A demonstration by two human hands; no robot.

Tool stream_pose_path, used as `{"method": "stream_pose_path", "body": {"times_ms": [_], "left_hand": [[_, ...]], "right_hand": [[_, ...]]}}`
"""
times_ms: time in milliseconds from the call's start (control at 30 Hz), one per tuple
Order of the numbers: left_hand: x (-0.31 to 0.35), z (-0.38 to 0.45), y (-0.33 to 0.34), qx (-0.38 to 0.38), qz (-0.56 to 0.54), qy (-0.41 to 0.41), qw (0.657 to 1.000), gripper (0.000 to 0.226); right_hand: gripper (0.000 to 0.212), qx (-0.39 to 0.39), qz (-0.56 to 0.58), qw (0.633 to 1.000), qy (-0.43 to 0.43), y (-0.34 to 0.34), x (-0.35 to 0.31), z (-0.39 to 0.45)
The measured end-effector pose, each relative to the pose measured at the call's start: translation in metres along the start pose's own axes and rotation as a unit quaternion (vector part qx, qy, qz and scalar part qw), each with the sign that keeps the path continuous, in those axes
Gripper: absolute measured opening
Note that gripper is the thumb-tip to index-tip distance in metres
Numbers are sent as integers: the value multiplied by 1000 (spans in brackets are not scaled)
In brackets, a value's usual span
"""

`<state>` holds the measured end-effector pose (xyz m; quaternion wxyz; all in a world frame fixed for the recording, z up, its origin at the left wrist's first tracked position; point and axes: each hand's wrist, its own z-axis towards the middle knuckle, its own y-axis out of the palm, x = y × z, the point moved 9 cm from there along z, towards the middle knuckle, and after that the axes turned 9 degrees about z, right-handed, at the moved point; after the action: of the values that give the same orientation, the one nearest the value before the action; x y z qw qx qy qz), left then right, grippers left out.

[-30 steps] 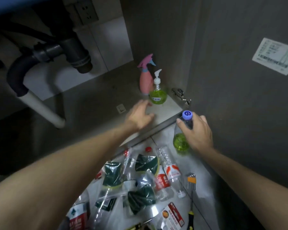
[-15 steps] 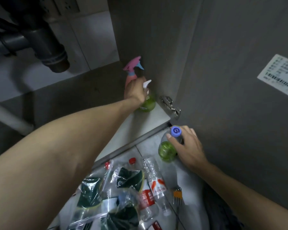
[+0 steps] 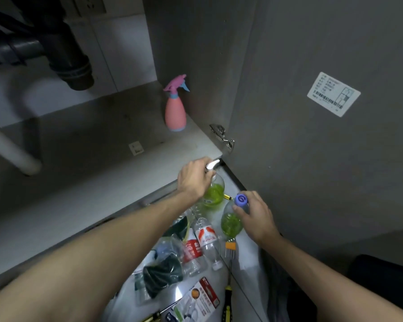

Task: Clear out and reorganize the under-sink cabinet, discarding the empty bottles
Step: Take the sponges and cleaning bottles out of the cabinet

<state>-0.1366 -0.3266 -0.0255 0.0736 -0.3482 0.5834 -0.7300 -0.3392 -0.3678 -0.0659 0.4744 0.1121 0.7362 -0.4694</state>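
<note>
My left hand (image 3: 194,180) grips the neck of a pump bottle (image 3: 214,193) of green liquid, held just outside the cabinet's front edge above the floor. Its white pump nozzle pokes out past my fingers. My right hand (image 3: 254,214) holds a clear bottle (image 3: 231,223) with green liquid and a blue cap, upright on the floor by the open door. A pink spray bottle (image 3: 175,110) with a pink and blue trigger stands alone on the cabinet floor (image 3: 102,173) near the right wall.
Empty red-labelled water bottles (image 3: 205,242), bagged green scouring pads (image 3: 162,274), a yellow-handled brush (image 3: 229,256) and a carded package (image 3: 196,298) lie on the floor tiles below my hands. The grey drain pipe (image 3: 70,63) hangs at upper left. The open door (image 3: 323,135) stands right.
My left hand closed on the pump bottle beside the pink sprayer and carried it out over the cabinet's front edge toward me. My right hand stayed on the blue-capped bottle.
</note>
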Motion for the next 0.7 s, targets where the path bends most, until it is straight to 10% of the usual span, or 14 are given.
{"method": "stream_pose_path", "body": {"times_ms": [400,700], "left_hand": [[-10,5,51,-129,-19,-51,990,5],[-38,111,-79,17,-2,-39,999,22]], "right_hand": [[21,15,4,1000,9,-3,-6,12],[31,1,-46,996,-72,13,-77,77]]}}
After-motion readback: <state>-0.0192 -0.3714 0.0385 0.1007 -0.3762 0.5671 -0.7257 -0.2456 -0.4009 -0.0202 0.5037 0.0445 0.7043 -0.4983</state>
